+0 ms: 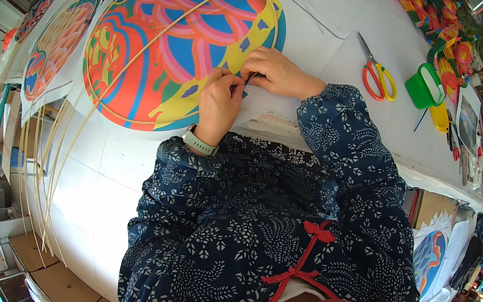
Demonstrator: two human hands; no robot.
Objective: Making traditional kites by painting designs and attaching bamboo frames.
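Two bare hands work close together over the near edge of one large round painting of red, blue, pink and yellow scales on white sheeting (184, 51), which lies on one broad white table (419, 144). The left hand (219, 101), with one pale grey-green watch (200, 141) at its wrist, has its thumb and fingers pinched narrow; the right hand (280, 74) is pinched likewise, and the tips of both nearly meet on one small dark piece (245, 80), too small to make out. One long thin pale bamboo strip (146, 45) crosses the painting, and several more hang past the table's left side, overlapping too much to count. Two more round paintings show at upper left, a pinkish-orange scaled one (63, 43) and a partly cut-off one (37, 16) beyond it. To the right lie one pair of steel scissors with one red and one yellow handle (377, 70), one green plastic tub (424, 88) just beyond it, and one red, orange and yellow garland (433, 19) farther up.
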